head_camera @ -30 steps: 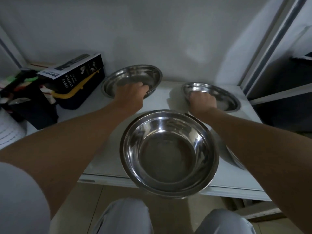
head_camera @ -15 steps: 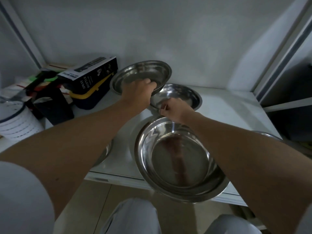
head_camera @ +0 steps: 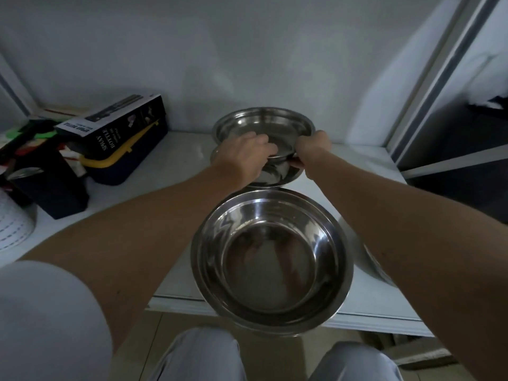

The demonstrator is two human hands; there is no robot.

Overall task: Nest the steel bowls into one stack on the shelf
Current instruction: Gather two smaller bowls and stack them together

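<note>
Two shallow steel bowls are at the back of the white shelf (head_camera: 178, 158). The upper shallow bowl (head_camera: 264, 123) is tilted above the lower shallow bowl (head_camera: 277, 174). My left hand (head_camera: 242, 154) grips the near rim of the upper bowl. My right hand (head_camera: 313, 145) grips the lower bowl's rim at the right, close beside the left hand. A large deep steel bowl (head_camera: 270, 259) stands at the shelf's front edge, between my forearms. Part of another steel bowl (head_camera: 365, 257) shows under my right forearm.
A dark spray-bottle box (head_camera: 118, 125) lies on a navy container with a yellow handle (head_camera: 123, 158) at the left. Black holders (head_camera: 46, 182) and a white rounded object (head_camera: 13, 226) stand further left. A wall closes the back; a door frame (head_camera: 428, 78) rises at the right.
Both hands brought their shallow bowls together toward the back middle of the shelf. The left-hand bowl has moved right and now sits over the right-hand bowl.
</note>
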